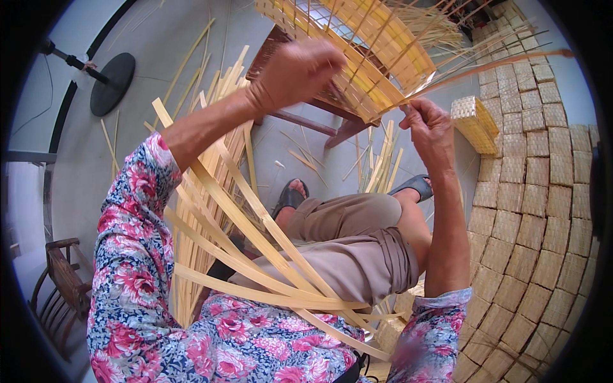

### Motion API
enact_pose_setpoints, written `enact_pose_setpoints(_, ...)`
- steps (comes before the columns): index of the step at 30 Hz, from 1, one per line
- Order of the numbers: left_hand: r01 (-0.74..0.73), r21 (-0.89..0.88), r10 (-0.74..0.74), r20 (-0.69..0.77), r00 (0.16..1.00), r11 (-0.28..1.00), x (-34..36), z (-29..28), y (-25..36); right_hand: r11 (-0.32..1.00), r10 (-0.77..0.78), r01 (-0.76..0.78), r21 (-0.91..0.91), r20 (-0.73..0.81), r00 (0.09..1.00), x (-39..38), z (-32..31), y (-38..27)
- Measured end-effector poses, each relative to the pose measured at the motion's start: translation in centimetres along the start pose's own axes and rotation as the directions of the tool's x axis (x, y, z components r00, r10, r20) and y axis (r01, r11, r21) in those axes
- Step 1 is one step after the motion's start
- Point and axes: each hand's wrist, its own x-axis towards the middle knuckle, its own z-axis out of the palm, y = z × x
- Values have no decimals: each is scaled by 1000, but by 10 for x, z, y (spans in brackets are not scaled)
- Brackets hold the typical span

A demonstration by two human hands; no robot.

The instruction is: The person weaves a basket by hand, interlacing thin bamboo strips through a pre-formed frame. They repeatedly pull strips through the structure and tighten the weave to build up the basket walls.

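Observation:
A partly woven bamboo basket (405, 54) lies at the top, with yellow woven walls and thin upright strips sticking out. My right hand (429, 127) pinches at its near right corner, closed on a bamboo strip (498, 71) that runs off to the right in a long brownish length. Over the basket's left part hovers my left hand (300, 70); its fingers are curled but smeared by motion, so whether they hold anything does not show. Beneath the basket stands a low wooden stool (303, 121), partly covered by it.
Flat bamboo strips (255, 236) lie across my lap and in a bundle at my left. Stacked woven blocks (517, 242) line the right side, with a small woven box (474, 124) beside them. A round black stand base (112, 84) and a wooden chair (64, 287) are at left.

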Motion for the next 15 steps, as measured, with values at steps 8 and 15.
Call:
enact_pose_setpoints(8,-60,-110,81,196,977,992,21,32,35,980,-149,137,-141,-79,986,-14,38,-12)
enact_pose_setpoints(15,-51,-83,83,463,883,995,35,30,40,958,-257,254,-131,0,966,-31,29,-18)
